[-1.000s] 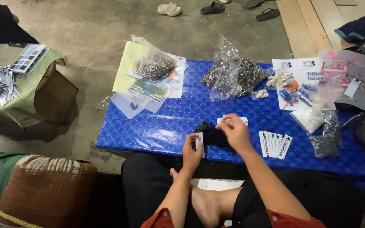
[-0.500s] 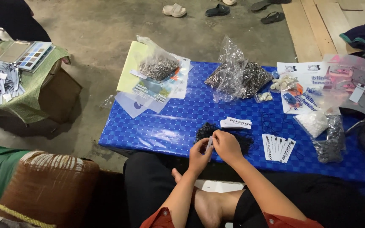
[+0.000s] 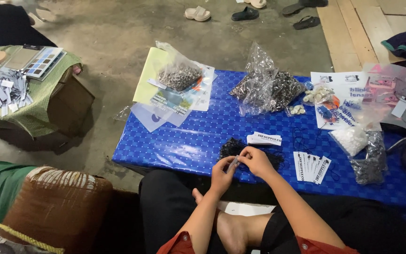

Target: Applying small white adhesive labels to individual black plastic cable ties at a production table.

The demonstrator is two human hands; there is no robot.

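Both hands stay together, left hand (image 3: 222,170) and right hand (image 3: 255,161) pinching small tag (image 3: 233,163).

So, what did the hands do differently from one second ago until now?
Both hands drew back from the black cord pile toward the table's near edge. Left hand and right hand now pinch one small tag together. The white tags stayed put.
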